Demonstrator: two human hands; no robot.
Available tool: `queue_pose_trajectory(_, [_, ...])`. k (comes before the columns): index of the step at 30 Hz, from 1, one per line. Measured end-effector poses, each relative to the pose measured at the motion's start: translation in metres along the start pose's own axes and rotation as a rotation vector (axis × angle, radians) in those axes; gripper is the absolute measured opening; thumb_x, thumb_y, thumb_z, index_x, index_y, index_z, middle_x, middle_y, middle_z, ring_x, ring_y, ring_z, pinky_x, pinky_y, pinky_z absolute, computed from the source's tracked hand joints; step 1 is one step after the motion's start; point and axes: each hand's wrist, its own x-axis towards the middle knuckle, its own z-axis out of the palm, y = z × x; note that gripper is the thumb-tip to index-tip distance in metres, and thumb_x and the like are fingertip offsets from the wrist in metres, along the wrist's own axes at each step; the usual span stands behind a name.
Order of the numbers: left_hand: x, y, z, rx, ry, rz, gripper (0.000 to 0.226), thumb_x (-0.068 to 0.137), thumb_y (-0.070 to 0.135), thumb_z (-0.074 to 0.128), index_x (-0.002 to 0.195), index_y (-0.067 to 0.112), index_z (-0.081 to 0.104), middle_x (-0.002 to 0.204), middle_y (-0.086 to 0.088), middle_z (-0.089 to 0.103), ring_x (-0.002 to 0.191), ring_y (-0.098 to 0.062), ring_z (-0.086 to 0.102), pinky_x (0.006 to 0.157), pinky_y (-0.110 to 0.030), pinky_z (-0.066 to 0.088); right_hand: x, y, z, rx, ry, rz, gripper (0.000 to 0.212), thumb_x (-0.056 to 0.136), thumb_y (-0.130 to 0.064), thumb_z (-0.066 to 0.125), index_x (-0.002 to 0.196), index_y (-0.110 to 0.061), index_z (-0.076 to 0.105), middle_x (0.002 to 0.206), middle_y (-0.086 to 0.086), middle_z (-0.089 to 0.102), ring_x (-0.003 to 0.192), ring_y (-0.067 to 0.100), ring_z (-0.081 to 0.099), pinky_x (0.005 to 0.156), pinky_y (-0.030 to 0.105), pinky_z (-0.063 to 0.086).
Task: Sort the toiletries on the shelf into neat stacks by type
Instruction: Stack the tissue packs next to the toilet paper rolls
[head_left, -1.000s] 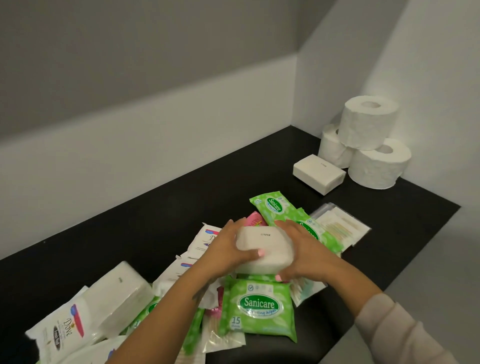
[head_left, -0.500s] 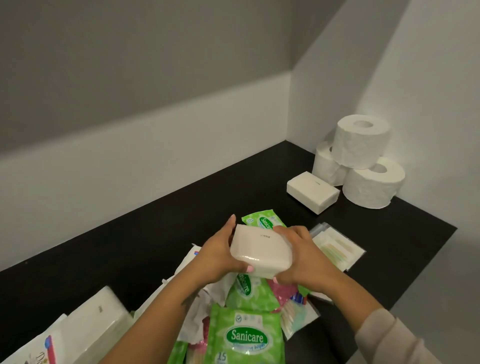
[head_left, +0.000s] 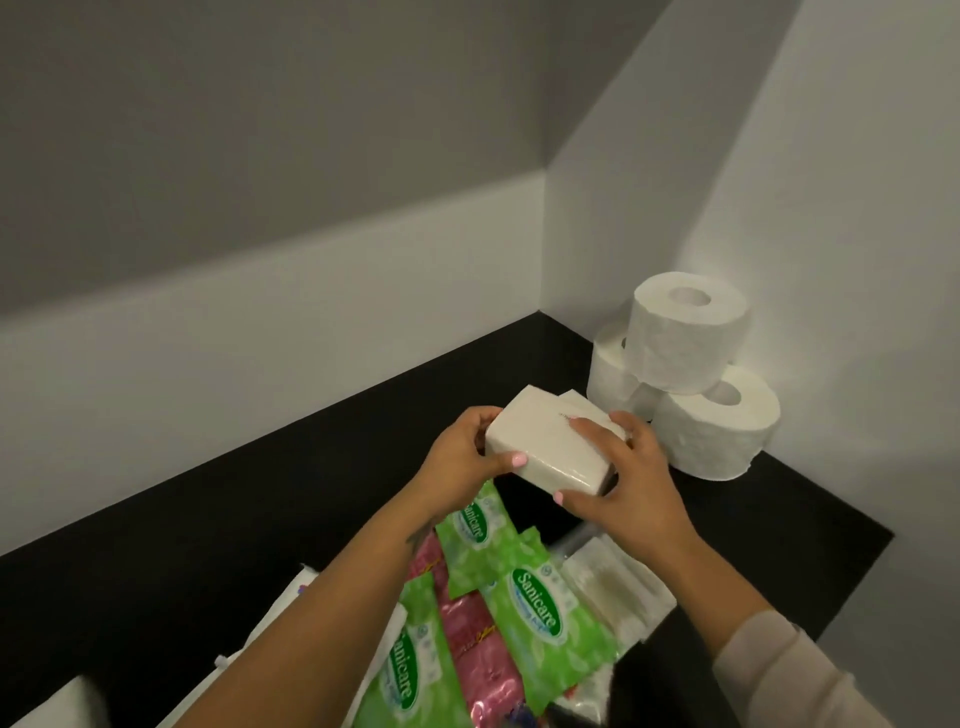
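Black and smooth, the wide dark shelf (head_left: 218, 525) carries everything, and it gives little friction to anything set down carelessly. In its far right corner three white toilet paper rolls (head_left: 691, 332) form a small pyramid, two below and one on top; a knock from the right hand (head_left: 631, 483) could, I judge, topple the upper roll. Nearer the person, green plastic wet-wipe packets (head_left: 540, 608) overlap a pink foil packet (head_left: 475, 634) and a clear cotton-bud pouch (head_left: 613, 587) in a loose heap, still unsorted; a forearm dragged back across them would likely scatter them further.

The white wrapped rectangular tissue pack (head_left: 545, 447) is held just over a second white tissue pack (head_left: 582, 405), of which only a corner shows behind it. Both grips are closed round the held pack: the left hand (head_left: 462, 457) at its left end, thumb on the front face, the right hand at its right end with fingers laid over the top. Whether the two packs already touch I cannot tell. Set down askew, the upper pack would overhang and the soft stack could slide apart.
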Motion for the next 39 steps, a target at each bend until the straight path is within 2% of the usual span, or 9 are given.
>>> queue_pose_trajectory(3, [0.032, 0.009, 0.011, 0.057, -0.077, -0.018, 0.055, 0.082, 0.015, 0.070, 0.131, 0.020, 0.045, 0.126, 0.002, 0.056, 0.114, -0.012, 0.055, 0.092, -0.027, 0.050, 0.020, 0.013, -0.007, -0.050, 0.057, 0.023, 0.078, 0.064, -0.034, 0.083, 0.133, -0.034, 0.047, 0.142, 0.002, 0.028, 0.129, 0.025, 0.030, 0.102, 0.029, 0.033])
queue_pose_trajectory(6, [0.056, 0.018, 0.018, 0.045, -0.152, -0.072, 0.058, 0.086, 0.001, 0.061, 0.136, 0.026, 0.043, 0.130, 0.001, 0.052, 0.118, -0.013, 0.050, 0.101, -0.035, 0.045, 0.037, 0.023, -0.010, -0.122, 0.094, 0.064, 0.078, 0.067, -0.036, 0.080, 0.136, -0.032, 0.044, 0.144, 0.006, 0.027, 0.132, 0.028, 0.026, 0.106, 0.032, 0.029])
queue_pose_trajectory(11, [0.086, 0.024, 0.028, 0.109, -0.167, -0.158, 0.071, 0.082, -0.014, 0.051, 0.140, 0.027, 0.039, 0.135, 0.000, 0.046, 0.124, -0.015, 0.044, 0.105, -0.038, 0.042, 0.054, 0.034, -0.003, -0.166, 0.092, 0.146, 0.079, 0.070, -0.042, 0.077, 0.139, -0.033, 0.040, 0.148, 0.006, 0.021, 0.135, 0.030, 0.020, 0.109, 0.037, 0.028])
queue_pose_trajectory(15, [0.097, 0.018, 0.036, 0.130, -0.138, -0.179, 0.068, 0.083, -0.011, 0.049, 0.140, 0.025, 0.038, 0.139, -0.004, 0.045, 0.128, -0.020, 0.043, 0.107, -0.041, 0.040, 0.056, 0.037, 0.004, -0.235, 0.094, 0.157, 0.081, 0.071, -0.047, 0.074, 0.141, -0.033, 0.036, 0.149, 0.008, 0.017, 0.134, 0.031, 0.019, 0.107, 0.038, 0.030])
queue_pose_trajectory(18, [0.101, 0.009, 0.037, 0.129, -0.127, -0.216, 0.073, 0.082, -0.013, 0.049, 0.144, 0.024, 0.034, 0.142, -0.005, 0.043, 0.130, -0.020, 0.042, 0.106, -0.038, 0.041, 0.052, 0.039, 0.009, -0.301, 0.057, 0.146, 0.086, 0.068, -0.049, 0.074, 0.142, -0.034, 0.033, 0.147, 0.009, 0.019, 0.129, 0.032, 0.024, 0.105, 0.039, 0.033])
queue_pose_trajectory(26, [0.108, 0.005, 0.041, 0.144, -0.136, -0.263, 0.081, 0.082, -0.007, 0.059, 0.147, 0.028, 0.027, 0.145, -0.003, 0.040, 0.130, -0.020, 0.042, 0.106, -0.040, 0.041, 0.052, 0.045, 0.010, -0.352, -0.010, 0.169, 0.089, 0.073, -0.045, 0.069, 0.146, -0.038, 0.017, 0.149, 0.007, 0.012, 0.133, 0.031, 0.023, 0.107, 0.042, 0.034])
queue_pose_trajectory(30, [0.106, 0.006, 0.042, 0.174, -0.132, -0.270, 0.081, 0.083, -0.006, 0.058, 0.149, 0.028, 0.023, 0.148, -0.003, 0.035, 0.134, -0.022, 0.038, 0.110, -0.042, 0.037, 0.052, 0.047, 0.008, -0.444, -0.027, 0.160, 0.087, 0.075, -0.052, 0.064, 0.147, -0.040, 0.015, 0.152, 0.007, 0.015, 0.136, 0.032, 0.020, 0.112, 0.047, 0.026])
queue_pose_trajectory(36, [0.103, 0.014, 0.041, 0.286, -0.127, -0.250, 0.086, 0.089, 0.003, 0.056, 0.151, 0.029, 0.002, 0.153, -0.005, 0.028, 0.138, -0.023, 0.032, 0.112, -0.037, 0.029, 0.055, 0.039, 0.003, -0.534, -0.050, 0.157, 0.089, 0.078, -0.056, 0.059, 0.148, -0.039, 0.006, 0.157, 0.006, 0.004, 0.141, 0.033, 0.009, 0.115, 0.052, 0.014])
queue_pose_trajectory(39, [0.098, 0.018, 0.039, 0.312, -0.090, -0.195, 0.086, 0.089, 0.009, 0.059, 0.151, 0.028, 0.002, 0.154, -0.004, 0.027, 0.140, -0.023, 0.029, 0.113, -0.036, 0.026, 0.056, 0.034, 0.001, -0.540, -0.036, 0.137, 0.093, 0.075, -0.058, 0.062, 0.149, -0.035, 0.010, 0.158, 0.008, 0.008, 0.142, 0.034, 0.011, 0.115, 0.053, 0.012])
